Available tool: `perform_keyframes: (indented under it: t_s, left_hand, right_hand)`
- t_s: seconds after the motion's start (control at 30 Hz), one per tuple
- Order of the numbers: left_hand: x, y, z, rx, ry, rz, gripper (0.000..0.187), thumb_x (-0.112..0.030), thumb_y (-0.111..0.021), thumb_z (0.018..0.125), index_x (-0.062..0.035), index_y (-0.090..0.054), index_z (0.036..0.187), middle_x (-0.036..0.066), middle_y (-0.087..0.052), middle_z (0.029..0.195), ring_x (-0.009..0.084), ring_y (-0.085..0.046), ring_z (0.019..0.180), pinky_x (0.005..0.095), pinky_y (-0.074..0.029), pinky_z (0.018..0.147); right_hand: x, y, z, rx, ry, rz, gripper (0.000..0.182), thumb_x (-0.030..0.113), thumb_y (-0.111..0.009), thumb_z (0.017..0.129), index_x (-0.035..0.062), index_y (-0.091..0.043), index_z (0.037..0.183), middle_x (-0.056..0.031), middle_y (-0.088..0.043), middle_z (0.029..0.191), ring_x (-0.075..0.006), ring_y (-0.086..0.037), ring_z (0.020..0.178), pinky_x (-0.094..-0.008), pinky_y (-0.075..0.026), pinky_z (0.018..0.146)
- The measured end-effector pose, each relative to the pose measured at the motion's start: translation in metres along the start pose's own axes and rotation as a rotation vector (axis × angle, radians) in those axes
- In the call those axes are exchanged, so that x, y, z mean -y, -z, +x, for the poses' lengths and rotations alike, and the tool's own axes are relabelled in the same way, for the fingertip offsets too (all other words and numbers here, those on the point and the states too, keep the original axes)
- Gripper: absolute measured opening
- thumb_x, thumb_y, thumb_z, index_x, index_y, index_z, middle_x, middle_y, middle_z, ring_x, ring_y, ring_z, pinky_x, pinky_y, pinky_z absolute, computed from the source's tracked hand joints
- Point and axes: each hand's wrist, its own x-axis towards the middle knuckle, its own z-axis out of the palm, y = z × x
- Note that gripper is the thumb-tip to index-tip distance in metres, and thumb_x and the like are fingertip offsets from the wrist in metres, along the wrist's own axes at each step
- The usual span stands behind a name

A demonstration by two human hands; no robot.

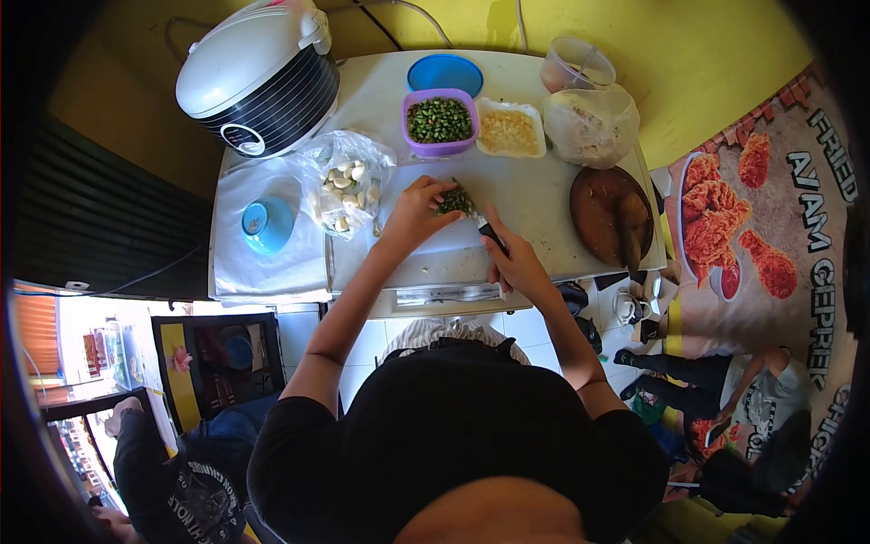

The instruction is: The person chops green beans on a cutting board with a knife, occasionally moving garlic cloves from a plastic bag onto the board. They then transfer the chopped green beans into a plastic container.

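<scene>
My right hand [518,260] is wrapped round the black handle of a knife [493,238], its blade pointing up and left toward a small heap of chopped green vegetable pieces [456,201]. My left hand [419,214] curves round the left side of that heap, fingers and thumb against the pieces. Beyond my hands stands a purple tub [439,148] full of similar green pieces. Beside it is a white tray [510,151] of pale chopped bits that look like garlic. To the left, an open plastic bag [346,145] holds whole, pale peeled cloves.
A rice cooker [258,77] stands at the back left, near an upturned blue bowl [266,225]. A blue lid [445,74], clear container [578,63] and tied plastic bag [594,125] sit at the back. On the right is a stone mortar [612,218] with its pestle. People are on both sides.
</scene>
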Motion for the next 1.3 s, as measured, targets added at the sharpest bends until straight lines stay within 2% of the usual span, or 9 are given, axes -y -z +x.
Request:
perform_keyframes:
  t_s: [0.4,0.67,1.3]
  left_hand:
    - [-0.003,-0.003,-0.005,-0.076,0.013,-0.035,0.030,-0.015,-0.075,0.076,0.0010,-0.069,0.101,0.016,-0.067,0.105,0.0270,-0.067,0.083,0.0326,-0.054,0.075]
    - [-0.003,-0.006,-0.007,-0.093,0.032,-0.091,0.025,-0.012,-0.074,0.077,0.0009,-0.070,0.098,0.014,-0.070,0.097,0.0251,-0.068,0.078,0.0309,-0.054,0.073]
    - [-0.011,0.000,-0.012,-0.139,0.117,-0.220,0.026,-0.009,-0.076,0.076,0.0023,-0.070,0.099,0.014,-0.070,0.098,0.0187,-0.069,0.081,0.0277,-0.055,0.075]
  right_hand:
    - [-0.004,0.000,0.005,0.018,0.019,-0.059,0.050,0.021,-0.049,0.098,0.0207,-0.035,0.145,-0.0023,-0.050,0.052,-0.0077,-0.042,0.037,-0.0245,-0.038,0.037]
    - [-0.005,0.000,0.004,0.031,0.038,-0.038,0.050,0.018,-0.050,0.097,0.0213,-0.036,0.145,-0.0015,-0.049,0.052,-0.0072,-0.041,0.037,-0.0246,-0.038,0.037]
    - [0.009,0.000,0.001,0.052,0.065,-0.045,0.049,0.018,-0.048,0.098,0.0213,-0.035,0.146,-0.0014,-0.048,0.054,-0.0071,-0.040,0.038,-0.0251,-0.038,0.037]
